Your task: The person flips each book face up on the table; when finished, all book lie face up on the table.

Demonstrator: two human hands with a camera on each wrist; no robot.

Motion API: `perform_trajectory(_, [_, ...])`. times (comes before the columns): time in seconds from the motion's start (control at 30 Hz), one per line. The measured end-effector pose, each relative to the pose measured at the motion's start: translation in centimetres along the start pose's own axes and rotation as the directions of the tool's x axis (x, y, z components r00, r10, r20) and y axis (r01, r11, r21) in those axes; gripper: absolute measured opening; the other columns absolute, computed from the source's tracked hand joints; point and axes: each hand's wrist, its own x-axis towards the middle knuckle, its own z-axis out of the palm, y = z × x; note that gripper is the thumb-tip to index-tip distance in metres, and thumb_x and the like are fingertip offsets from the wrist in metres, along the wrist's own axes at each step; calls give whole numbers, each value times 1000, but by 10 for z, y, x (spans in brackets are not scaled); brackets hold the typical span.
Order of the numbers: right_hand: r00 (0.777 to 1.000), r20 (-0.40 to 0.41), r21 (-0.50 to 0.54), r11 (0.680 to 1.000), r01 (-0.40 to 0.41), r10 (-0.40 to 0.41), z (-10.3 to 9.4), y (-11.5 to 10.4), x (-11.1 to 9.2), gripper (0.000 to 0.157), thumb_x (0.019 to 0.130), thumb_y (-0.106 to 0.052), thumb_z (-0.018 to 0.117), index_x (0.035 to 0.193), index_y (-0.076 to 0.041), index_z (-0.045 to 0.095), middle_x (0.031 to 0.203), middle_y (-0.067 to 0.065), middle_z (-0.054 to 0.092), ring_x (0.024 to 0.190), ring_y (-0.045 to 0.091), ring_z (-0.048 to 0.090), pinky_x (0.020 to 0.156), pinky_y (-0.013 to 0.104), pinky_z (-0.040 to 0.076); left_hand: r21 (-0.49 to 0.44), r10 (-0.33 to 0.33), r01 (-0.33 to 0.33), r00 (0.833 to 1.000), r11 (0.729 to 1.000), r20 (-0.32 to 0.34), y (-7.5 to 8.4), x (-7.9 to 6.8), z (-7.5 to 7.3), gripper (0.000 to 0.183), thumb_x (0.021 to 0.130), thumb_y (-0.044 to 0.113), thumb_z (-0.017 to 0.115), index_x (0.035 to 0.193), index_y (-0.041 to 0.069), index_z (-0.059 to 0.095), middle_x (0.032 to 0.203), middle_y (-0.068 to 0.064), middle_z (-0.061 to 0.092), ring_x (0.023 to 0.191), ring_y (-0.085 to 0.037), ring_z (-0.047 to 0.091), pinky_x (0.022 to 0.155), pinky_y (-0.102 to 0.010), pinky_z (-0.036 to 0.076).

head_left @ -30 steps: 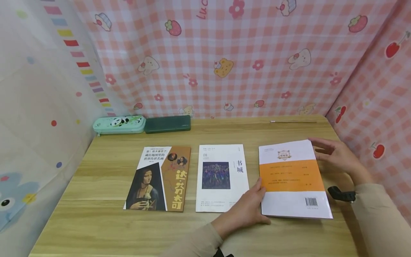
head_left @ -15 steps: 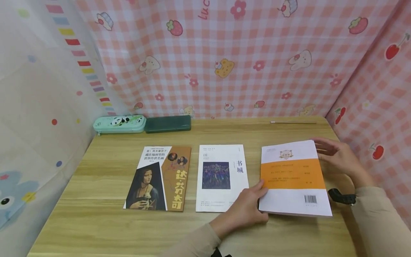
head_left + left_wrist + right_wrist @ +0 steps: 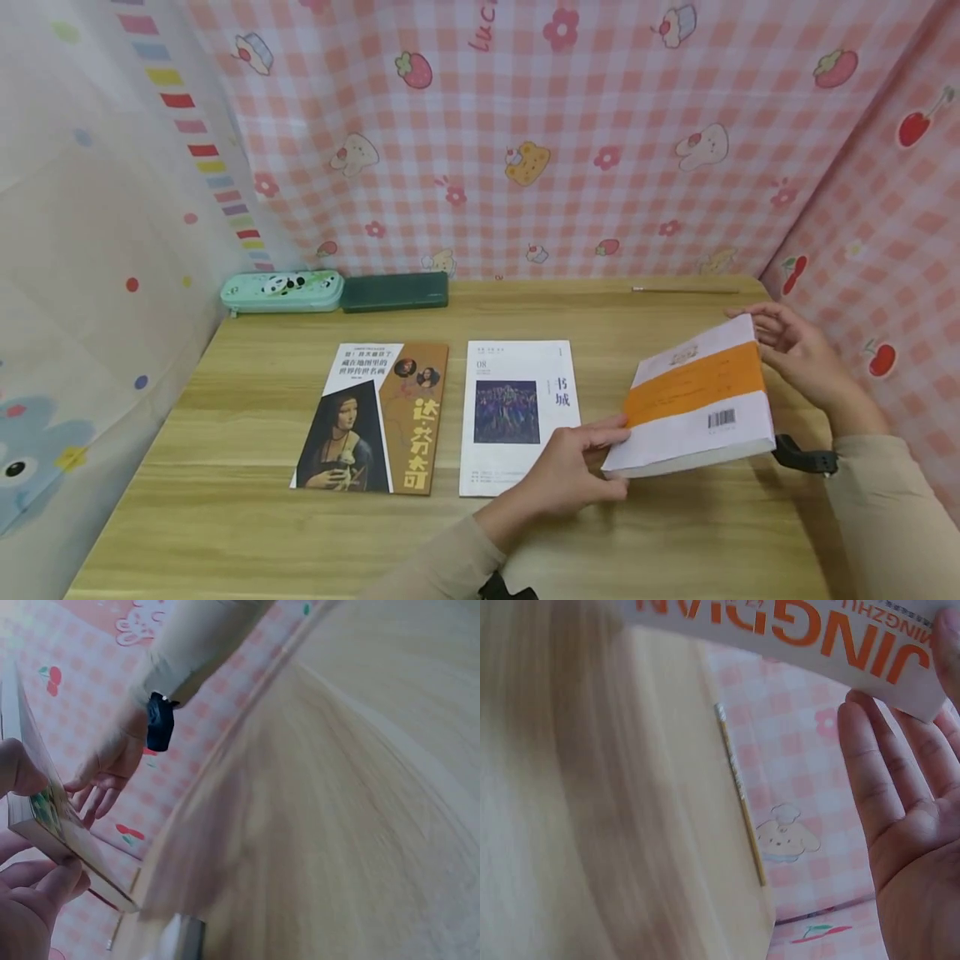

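Observation:
A thick white book [image 3: 693, 408] with an orange band and a barcode is tilted, its right side raised off the table. My left hand [image 3: 566, 467] grips its lower left edge; in the left wrist view, the thumb [image 3: 26, 776] and fingers lie on opposite sides of the book [image 3: 56, 817]. At the raised right edge is my right hand [image 3: 802, 354], its fingers fairly straight against the corner. Orange capital letters show on the book's other cover [image 3: 780, 637] in the right wrist view, with the right hand [image 3: 919, 817] beside it, palm facing the camera.
Left of the book lie a white magazine [image 3: 513, 467] and a brown-and-white book [image 3: 367, 417]. A mint panda pencil case [image 3: 281, 292] and a dark green case [image 3: 395, 292] rest at the back left. A thin pencil [image 3: 686, 290] lies at the back right, before the checked curtain.
The white-and-orange book has gone from nearly flat to clearly tilted, its right side lifted and its page edges showing. My right hand has risen with that side; the left stays at the left edge.

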Motion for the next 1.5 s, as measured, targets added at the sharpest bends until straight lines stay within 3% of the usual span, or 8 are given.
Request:
perform_trajectory(0.17, [994, -109, -5, 1000, -28, 27, 3, -8, 1, 32, 97, 17, 50, 128, 7, 50, 122, -2, 70, 106, 6, 68, 82, 15, 55, -119, 4, -9, 999, 993, -45, 9, -2, -1, 51, 76, -15, 70, 126, -9, 65, 142, -10, 59, 127, -10, 56, 101, -23, 47])
perform_trajectory(0.37, [959, -270, -89, 989, -114, 86, 2, -15, 2, 29, 96, 12, 58, 124, 4, 57, 113, -7, 74, 94, 3, 71, 70, 15, 57, -163, 21, -34, 996, 986, -82, 15, -5, 1, 44, 82, -13, 70, 125, -7, 66, 139, -14, 61, 126, -12, 58, 98, -24, 51])
perform_trajectory(0.53, [930, -342, -66, 984, -168, 136, 3, -20, 1, 25, 95, 8, 63, 119, 0, 61, 106, -8, 76, 85, 3, 72, 59, 20, 57, -89, 59, -69, 992, 994, -115, 13, -6, -1, 40, 92, -4, 67, 132, 0, 64, 133, -15, 64, 96, -5, 68, 75, -17, 57])
perform_trajectory(0.67, [921, -361, -79, 979, -188, 148, 3, -21, 0, 24, 95, 7, 64, 115, -5, 64, 100, -9, 76, 82, 3, 71, 59, 21, 58, 39, 96, -91, 984, 995, -150, 12, -6, -7, 38, 98, 6, 65, 137, 5, 63, 122, -18, 69, 69, -6, 58, 56, -13, 46])
perform_trajectory(0.93, [889, -410, -337, 873, -354, 203, 5, -25, 1, 19, 96, -11, 70, 113, -10, 64, 88, -27, 70, 70, -1, 69, 57, 20, 57, 230, 168, -122, 966, 966, -196, 10, -7, -12, 40, 101, 5, 60, 140, -5, 55, 123, -23, 68, 105, -16, 70, 84, -17, 55])
perform_trajectory(1.17, [894, -401, -431, 821, -375, 198, 8, -26, 5, 26, 96, -18, 72, 113, 0, 63, 84, -26, 69, 67, 3, 69, 56, 23, 58, 453, 296, -179, 933, 873, -202, 6, -7, -15, 41, 99, 4, 62, 138, -5, 57, 112, -18, 73, 104, -14, 70, 88, -16, 53])
perform_trajectory(1.27, [891, -405, -439, 812, -386, 205, 9, -27, 7, 30, 95, -19, 72, 113, 3, 64, 82, -24, 70, 66, 3, 68, 57, 22, 58, 437, 277, -164, 938, 885, -210, 5, -7, -15, 43, 99, 4, 63, 140, -4, 56, 112, -19, 73, 105, -15, 70, 88, -16, 53])
perform_trajectory(1.5, [859, -396, -474, 729, -494, 324, 9, -22, 7, 50, 95, -37, 72, 121, 4, 60, 78, -25, 65, 66, 5, 68, 59, 20, 55, 367, 184, -76, 945, 927, -270, 1, -8, -12, 48, 93, 0, 69, 138, -10, 55, 110, -22, 73, 100, -19, 73, 83, -15, 55])
